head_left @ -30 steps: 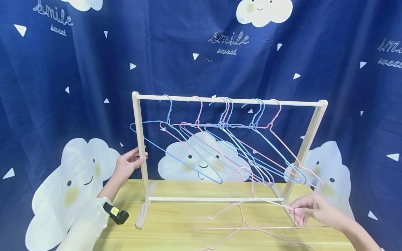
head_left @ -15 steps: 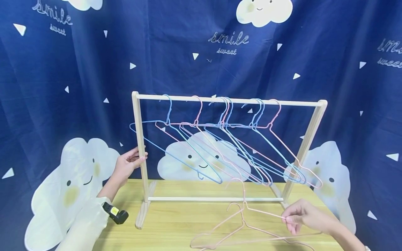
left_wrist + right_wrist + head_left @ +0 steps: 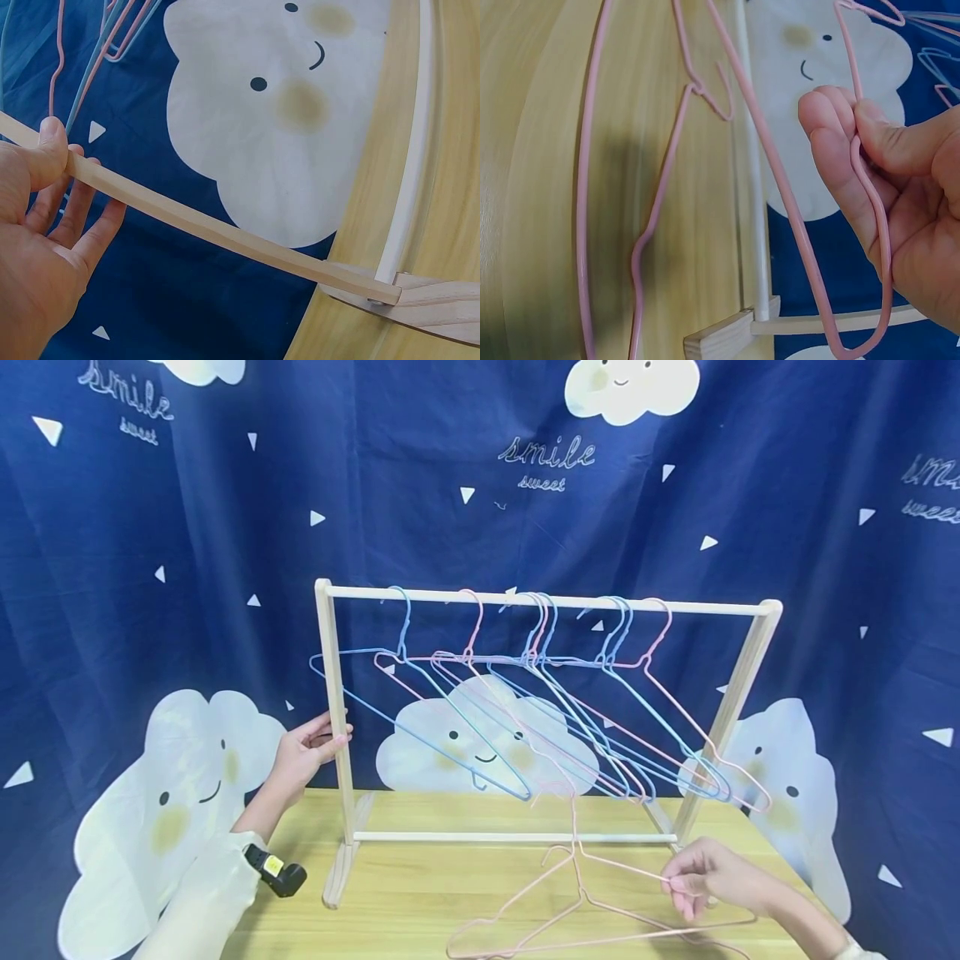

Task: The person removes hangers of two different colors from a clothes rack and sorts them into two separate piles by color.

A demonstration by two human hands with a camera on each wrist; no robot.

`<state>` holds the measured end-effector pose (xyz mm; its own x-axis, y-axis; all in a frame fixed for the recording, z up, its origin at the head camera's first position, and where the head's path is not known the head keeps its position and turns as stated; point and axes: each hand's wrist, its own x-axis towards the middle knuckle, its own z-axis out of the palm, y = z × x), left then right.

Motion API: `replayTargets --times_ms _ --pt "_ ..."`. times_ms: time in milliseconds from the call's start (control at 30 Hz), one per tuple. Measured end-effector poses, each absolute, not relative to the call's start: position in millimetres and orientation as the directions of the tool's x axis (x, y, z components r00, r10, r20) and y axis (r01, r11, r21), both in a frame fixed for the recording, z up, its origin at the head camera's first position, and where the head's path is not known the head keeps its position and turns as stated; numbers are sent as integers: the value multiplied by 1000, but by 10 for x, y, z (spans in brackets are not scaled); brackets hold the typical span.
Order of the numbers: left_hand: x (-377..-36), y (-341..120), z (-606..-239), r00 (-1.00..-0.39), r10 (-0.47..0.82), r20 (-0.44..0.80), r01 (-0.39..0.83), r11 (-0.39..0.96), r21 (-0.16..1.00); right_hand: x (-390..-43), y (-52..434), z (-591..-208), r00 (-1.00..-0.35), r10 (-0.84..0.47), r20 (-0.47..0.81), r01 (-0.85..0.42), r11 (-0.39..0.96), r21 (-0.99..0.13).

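My left hand (image 3: 303, 756) holds the left post (image 3: 335, 672) of a wooden rack, thumb in front and fingers behind. In the left wrist view the same hand (image 3: 45, 247) grips that post (image 3: 210, 225) between thumb and fingers. My right hand (image 3: 708, 878) pinches a pink clothes hanger (image 3: 626, 866) by its right shoulder, its hook pointing up in front of the rack's lower bar. Seen from the right wrist, thumb and fingertips meet on the wire of this hanger (image 3: 778, 172). A second pink hanger (image 3: 622, 909) lies on the table, partly behind the held one.
Several blue and pink hangers (image 3: 405, 627) hang from the rack's top rod (image 3: 442, 596), slanting and overlapping. A lower bar (image 3: 450, 837) joins the posts near the wooden table (image 3: 420, 885). Behind stands a dark blue curtain (image 3: 420, 527) with cloud prints.
My right hand has moved left and slightly down, carrying the pink hanger lower and to the left, over the one on the table. My left hand stays on the post.
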<state>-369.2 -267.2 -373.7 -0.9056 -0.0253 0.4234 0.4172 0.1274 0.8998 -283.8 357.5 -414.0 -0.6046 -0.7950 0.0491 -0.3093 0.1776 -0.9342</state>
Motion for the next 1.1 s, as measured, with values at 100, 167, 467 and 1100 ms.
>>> replayTargets --times_ms 100,167,467,1100 --pt "-3694 -2671 -3730 -906 -25 423 416 134 899 -2863 3592 -4179 -628 -778 26 -294 207 -933" --pt "-3695 -2673 -3732 -905 -24 424 417 139 898 -2883 3604 -4207 -638 -770 17 -294 223 -929" --pt "-3701 -2665 -3720 -908 -31 417 409 144 901 -2949 3662 -4373 -660 -750 -28 -271 274 -923" --pt "-3701 -2675 -3721 -909 -33 416 408 143 902 -2933 3734 -4499 -596 -800 -65 -194 222 -956"
